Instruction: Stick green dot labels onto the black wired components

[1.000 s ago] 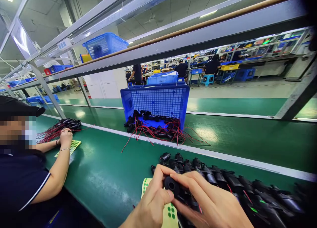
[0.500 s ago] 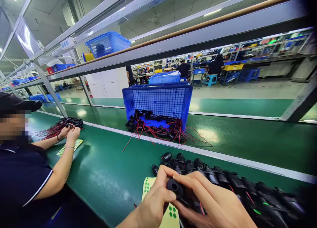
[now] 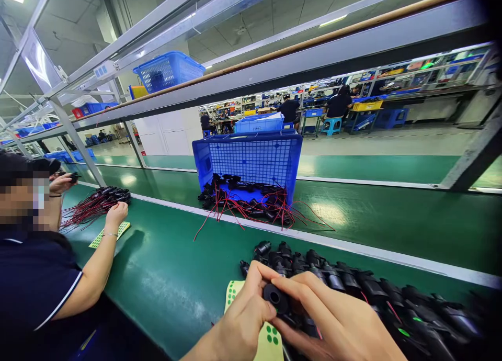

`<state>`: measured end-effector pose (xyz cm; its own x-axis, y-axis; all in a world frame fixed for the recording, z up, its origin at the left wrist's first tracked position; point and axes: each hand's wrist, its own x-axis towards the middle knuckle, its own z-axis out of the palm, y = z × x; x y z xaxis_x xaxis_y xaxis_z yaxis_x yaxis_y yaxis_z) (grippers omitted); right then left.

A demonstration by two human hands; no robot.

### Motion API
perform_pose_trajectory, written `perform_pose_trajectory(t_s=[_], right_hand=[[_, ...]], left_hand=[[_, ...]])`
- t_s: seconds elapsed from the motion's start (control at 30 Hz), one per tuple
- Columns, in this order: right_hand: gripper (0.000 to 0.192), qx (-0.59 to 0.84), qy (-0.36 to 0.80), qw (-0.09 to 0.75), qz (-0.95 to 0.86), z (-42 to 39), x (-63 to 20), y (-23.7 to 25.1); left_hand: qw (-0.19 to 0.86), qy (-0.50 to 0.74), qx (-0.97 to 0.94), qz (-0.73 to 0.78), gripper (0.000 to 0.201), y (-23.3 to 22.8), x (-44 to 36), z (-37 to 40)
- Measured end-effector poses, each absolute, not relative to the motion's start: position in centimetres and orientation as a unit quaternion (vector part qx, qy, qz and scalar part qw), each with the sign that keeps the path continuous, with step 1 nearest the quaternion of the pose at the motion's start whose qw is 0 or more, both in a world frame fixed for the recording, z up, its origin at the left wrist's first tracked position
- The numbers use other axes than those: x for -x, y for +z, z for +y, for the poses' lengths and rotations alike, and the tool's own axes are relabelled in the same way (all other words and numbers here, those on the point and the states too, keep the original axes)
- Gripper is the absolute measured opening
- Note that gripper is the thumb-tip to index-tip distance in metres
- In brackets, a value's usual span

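Observation:
Both of my hands are closed round a black cylindrical part (image 3: 275, 296), its round end with a central hole facing up towards me. My left hand (image 3: 245, 314) pinches it from the left between thumb and fingers. From the right, my right hand (image 3: 333, 319) grips it too, hiding much of its body. Under my hands lies a yellow sheet of round green stickers (image 3: 272, 336), partly covered. Close beside my right hand, rows of similar black cylindrical parts (image 3: 371, 288) with red wires lie on the green table; a few bear green dots.
A blue crate (image 3: 247, 159) lies on its side beyond the white strip, with black parts and red wires spilling out. At left a co-worker (image 3: 43, 277) sits by another wired pile (image 3: 104, 199) and sticker sheet (image 3: 110, 234). A metal shelf rail (image 3: 251, 78) crosses above.
My hands keep nearly the same hold on the black part. The co-worker's hands have separated: one has risen towards the head with a black part, the other stays above the sticker sheet.

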<state>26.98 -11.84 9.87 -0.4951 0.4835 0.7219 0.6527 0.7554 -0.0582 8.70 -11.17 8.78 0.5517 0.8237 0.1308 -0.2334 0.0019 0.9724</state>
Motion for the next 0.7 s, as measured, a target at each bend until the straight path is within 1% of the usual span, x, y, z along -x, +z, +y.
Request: perform_pose_trajectory(t_s=[0.2,0.4,0.7], right_hand=[[0.033,0.335,-0.116,0.379,-0.855,-11.9,-26.8,9.7],[0.034,0.343,-0.106,0.386,-0.85,-12.0,-27.0,9.7],[0.034,0.334,-0.104,0.377,-0.858,-11.8,-26.6,9.8]], left_hand=[[0.65,0.437,-0.576,0.236,0.027,7.1,-9.0,-11.0],[0.669,0.42,-0.573,0.218,0.03,6.9,-8.9,-10.7],[0.666,0.441,-0.555,0.232,0.027,5.7,-9.2,-11.0]])
